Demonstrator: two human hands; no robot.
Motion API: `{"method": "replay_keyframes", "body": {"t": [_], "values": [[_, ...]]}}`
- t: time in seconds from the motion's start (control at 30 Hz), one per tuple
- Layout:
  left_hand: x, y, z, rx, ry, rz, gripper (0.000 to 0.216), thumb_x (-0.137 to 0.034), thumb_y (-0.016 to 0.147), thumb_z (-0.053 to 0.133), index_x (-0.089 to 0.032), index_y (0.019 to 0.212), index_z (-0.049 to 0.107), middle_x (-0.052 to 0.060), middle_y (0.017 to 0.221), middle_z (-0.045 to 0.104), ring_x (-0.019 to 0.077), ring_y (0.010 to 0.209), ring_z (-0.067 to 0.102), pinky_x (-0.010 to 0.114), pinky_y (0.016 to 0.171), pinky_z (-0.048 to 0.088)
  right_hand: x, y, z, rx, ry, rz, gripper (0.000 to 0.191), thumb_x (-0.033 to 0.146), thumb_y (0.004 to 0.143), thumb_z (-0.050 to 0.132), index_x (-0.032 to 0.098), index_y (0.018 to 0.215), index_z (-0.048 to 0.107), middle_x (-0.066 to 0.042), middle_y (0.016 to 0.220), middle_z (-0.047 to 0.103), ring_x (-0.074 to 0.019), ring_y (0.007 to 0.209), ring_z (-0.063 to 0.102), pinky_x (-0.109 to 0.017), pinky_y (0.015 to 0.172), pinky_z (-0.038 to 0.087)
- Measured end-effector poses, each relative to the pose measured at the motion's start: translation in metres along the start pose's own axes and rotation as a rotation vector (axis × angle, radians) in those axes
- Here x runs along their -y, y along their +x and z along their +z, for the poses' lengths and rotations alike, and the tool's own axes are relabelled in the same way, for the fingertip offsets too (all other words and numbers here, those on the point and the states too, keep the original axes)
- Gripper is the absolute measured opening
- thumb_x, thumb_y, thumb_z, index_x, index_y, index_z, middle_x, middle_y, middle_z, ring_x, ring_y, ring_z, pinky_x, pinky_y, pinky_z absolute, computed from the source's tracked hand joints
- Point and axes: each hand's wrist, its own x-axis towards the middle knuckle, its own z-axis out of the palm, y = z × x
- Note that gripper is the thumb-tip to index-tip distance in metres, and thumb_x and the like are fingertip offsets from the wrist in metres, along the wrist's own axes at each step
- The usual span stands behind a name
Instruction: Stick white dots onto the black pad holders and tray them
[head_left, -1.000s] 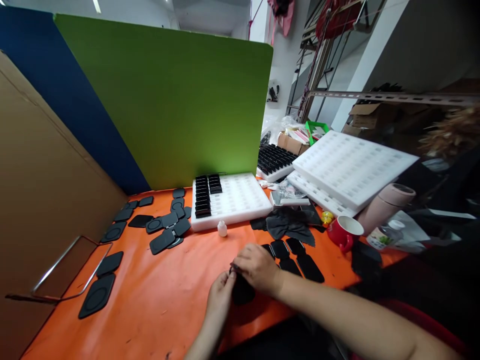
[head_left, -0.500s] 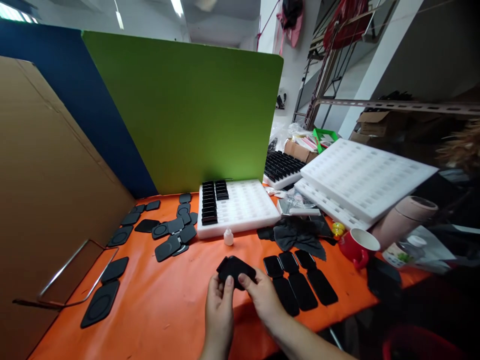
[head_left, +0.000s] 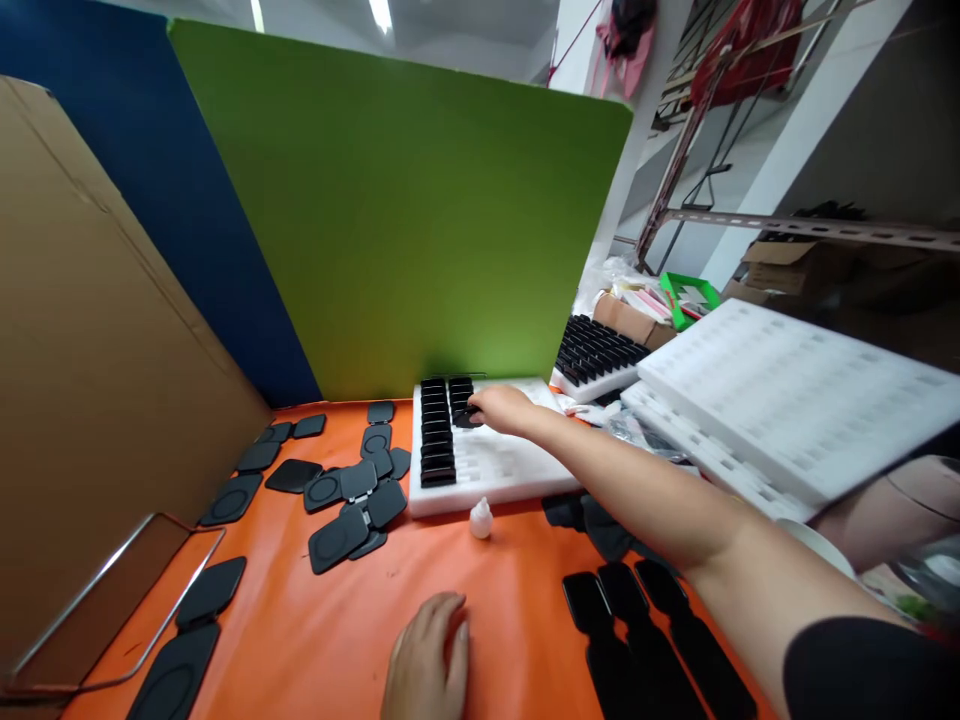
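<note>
My right hand reaches over the white foam tray, its fingers closed on a black folded wireless charger. That charger is at the near end of the tray's second row; whether it sits in a slot I cannot tell. To its left runs a longer row of upright black chargers. My left hand rests low over the orange table, thumb apart from loosely bent fingers, holding nothing. A small white dropper bottle stands between that hand and the tray.
Unfolded black chargers lie in a loose pile at left. Three more lie below my right forearm, near a dark cloth. Stacked white foam trays lean at right. A metal wire frame juts from the cardboard.
Both hands held the black charger above the table. My right hand has carried it forward to the tray, while my left hand has let go and lowered. The view has shifted.
</note>
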Motion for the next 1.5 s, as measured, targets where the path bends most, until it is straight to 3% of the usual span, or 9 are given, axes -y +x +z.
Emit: {"method": "replay_keyframes", "body": {"t": [0.23,0.43,0.67,0.9,1.07,1.23,1.33,1.4,1.5], "values": [[0.016,0.006,0.012,0.014,0.086,0.044,0.026,-0.035,0.08,0.046,-0.026,0.096,0.064,0.006,0.104,0.065,0.0238,0.097,0.059,0.037,0.084,0.046,0.0,0.058,0.036,0.266,-0.112,-0.075,0.019,0.023,0.067,0.065,0.019,0.086,0.068,-0.007,0.087,0.067,-0.0233,0.082,0.059,-0.027,0.068,0.04],[0.006,0.007,0.005,0.048,0.108,0.032,0.026,-0.034,0.081,0.044,-0.027,0.096,0.063,0.005,0.105,0.064,0.0234,0.099,0.058,0.038,0.084,0.046,0.001,0.055,0.059,0.23,-0.054,-0.057,0.019,0.021,0.07,0.063,0.015,0.088,0.067,-0.009,0.089,0.066,-0.024,0.084,0.059,-0.029,0.072,0.04],[-0.002,0.005,-0.003,0.051,0.153,0.072,0.029,-0.031,0.084,0.037,-0.023,0.101,0.059,0.005,0.108,0.061,0.0207,0.102,0.055,0.036,0.088,0.042,-0.023,-0.061,0.051,0.022,0.054,0.074,0.035,0.032,0.089,0.037,0.014,0.119,0.046,-0.014,0.118,0.05,-0.0205,0.103,0.049,-0.029,0.083,0.035],[-0.036,-0.008,0.023,0.099,0.177,0.099,0.042,-0.038,0.082,0.036,-0.017,0.112,0.056,0.011,0.119,0.056,0.0269,0.11,0.049,0.043,0.093,0.035,-0.029,-0.217,0.083,0.304,0.12,0.074,0.038,0.042,0.068,0.064,0.018,0.097,0.06,-0.008,0.097,0.06,-0.0209,0.083,0.058,-0.026,0.065,0.041],[-0.086,-0.031,0.077,0.373,0.236,0.219,0.09,-0.058,0.066,0.05,-0.008,0.136,0.024,0.015,0.144,0.02,0.0315,0.131,0.019,0.05,0.105,0.007,-0.021,-0.221,0.103,0.354,0.119,0.111,0.057,0.048,0.065,0.063,0.015,0.11,0.053,-0.013,0.105,0.058,-0.0263,0.091,0.057,-0.031,0.068,0.042],[-0.096,-0.032,0.087,0.421,0.217,0.164,0.089,-0.053,0.063,0.056,-0.014,0.136,0.025,0.013,0.146,0.01,0.0302,0.134,0.007,0.051,0.104,-0.005,-0.031,-0.21,0.088,0.478,0.181,0.078,0.059,0.057,0.059,0.064,0.013,0.098,0.061,-0.01,0.088,0.064,-0.0228,0.075,0.06,-0.027,0.059,0.042],[-0.099,-0.033,0.081,0.407,-0.069,0.142,0.068,-0.042,0.061,0.063,-0.022,0.124,0.047,0.009,0.146,0.018,0.0305,0.133,0.011,0.049,0.105,0.001,-0.031,-0.215,0.07,0.541,0.264,0.007,0.047,0.056,0.063,0.061,0.016,0.086,0.065,-0.003,0.072,0.064,-0.0154,0.061,0.058,-0.022,0.053,0.039],[-0.104,-0.038,0.078,0.42,-0.344,0.101,0.044,-0.038,0.069,0.057,-0.021,0.11,0.058,0.011,0.138,0.038,0.0292,0.126,0.032,0.045,0.103,0.02,-0.025,-0.223,0.057,0.542,0.319,-0.041,0.039,0.053,0.069,0.059,0.018,0.086,0.065,0.001,0.072,0.064,-0.0118,0.059,0.056,-0.02,0.053,0.037],[-0.109,-0.045,0.072,0.443,-0.56,0.047,0.032,-0.037,0.083,0.039,-0.018,0.099,0.059,0.01,0.106,0.063,0.0223,0.092,0.059,0.033,0.08,0.044,-0.008,-0.238,0.044,0.355,0.363,-0.145,0.032,0.048,0.076,0.054,0.019,0.084,0.064,0.001,0.076,0.064,-0.0109,0.066,0.056,-0.019,0.057,0.036]]}}
